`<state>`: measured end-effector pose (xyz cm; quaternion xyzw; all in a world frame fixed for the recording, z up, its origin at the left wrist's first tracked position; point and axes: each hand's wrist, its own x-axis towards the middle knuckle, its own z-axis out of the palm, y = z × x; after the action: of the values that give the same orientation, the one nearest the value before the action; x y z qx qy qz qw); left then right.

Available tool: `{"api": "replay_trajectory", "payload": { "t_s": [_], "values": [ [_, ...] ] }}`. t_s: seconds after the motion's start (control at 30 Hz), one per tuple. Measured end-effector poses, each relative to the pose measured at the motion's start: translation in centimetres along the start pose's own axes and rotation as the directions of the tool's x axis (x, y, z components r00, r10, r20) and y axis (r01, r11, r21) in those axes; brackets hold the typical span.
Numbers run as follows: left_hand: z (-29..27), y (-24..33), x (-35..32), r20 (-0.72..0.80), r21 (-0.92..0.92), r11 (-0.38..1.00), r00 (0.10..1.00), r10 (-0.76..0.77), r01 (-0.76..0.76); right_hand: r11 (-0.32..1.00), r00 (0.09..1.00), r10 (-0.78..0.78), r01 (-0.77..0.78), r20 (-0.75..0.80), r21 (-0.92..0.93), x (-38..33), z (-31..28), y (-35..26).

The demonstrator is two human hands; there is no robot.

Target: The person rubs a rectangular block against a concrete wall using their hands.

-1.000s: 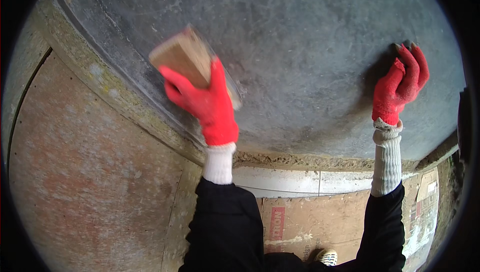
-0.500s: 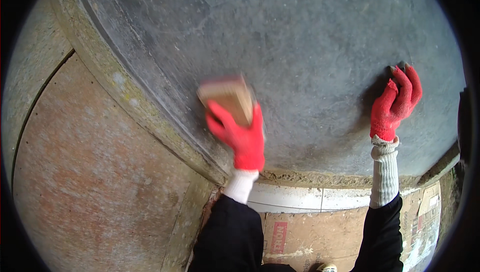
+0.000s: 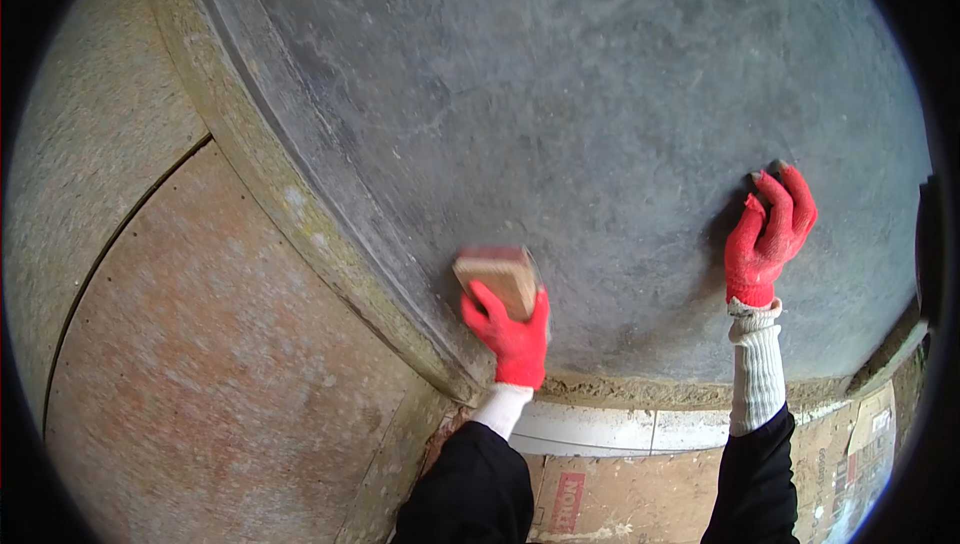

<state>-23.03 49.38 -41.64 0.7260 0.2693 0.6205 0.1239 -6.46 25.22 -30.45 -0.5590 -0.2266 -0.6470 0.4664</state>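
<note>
A wooden block [image 3: 506, 283] with a dark-red layer along its far edge, like a sanding block, is in my left hand [image 3: 516, 345]. That hand wears a red-coated glove, its fingers closed round the block's near part. The block lies against a large grey slab [image 3: 590, 134] with a smooth, mottled face. My right hand [image 3: 768, 244], in a similar red glove, rests its bent fingertips on the slab farther right. Its fingers are apart and nothing shows in them. The fingertips look bare and grey where the glove is torn.
A raised, stained border [image 3: 290, 206] runs down the slab's left side. Beyond it lies a reddish-brown board [image 3: 210, 344]. Along the near side are a rough slab edge [image 3: 640, 391], white tiles [image 3: 600, 431] and flattened cardboard [image 3: 660, 494].
The view has shifted, so the surroundings sit lower and to the right. My left hand has drawn the block nearer to me along the slab. My right hand stays on the slab.
</note>
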Motion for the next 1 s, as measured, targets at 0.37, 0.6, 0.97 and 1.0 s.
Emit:
{"api": "replay_trajectory", "payload": {
  "t_s": [0.37,0.6,0.97,1.0],
  "values": [
    [-0.7,9.4,13.9,-0.206,-0.029,0.981,0.962,0.180,-0.190,1.000,0.999,0.008,-0.008,0.050,-0.007,0.1,-0.7,0.7],
    [-0.3,4.6,4.0,-0.011,-0.050,0.999,1.000,0.018,-0.018,0.999,0.999,0.024,-0.025,0.032,0.023,0.5,-0.8,0.3],
    [-0.6,10.8,12.3,-0.125,-0.008,0.986,0.979,0.164,-0.166,0.999,0.998,0.033,-0.035,0.061,0.032,0.3,-1.4,1.1],
    [-0.1,8.0,8.4,-0.070,0.038,0.991,0.989,0.130,-0.128,0.998,0.998,0.027,-0.030,0.055,0.046,0.5,-1.2,0.6]
  ]
}}
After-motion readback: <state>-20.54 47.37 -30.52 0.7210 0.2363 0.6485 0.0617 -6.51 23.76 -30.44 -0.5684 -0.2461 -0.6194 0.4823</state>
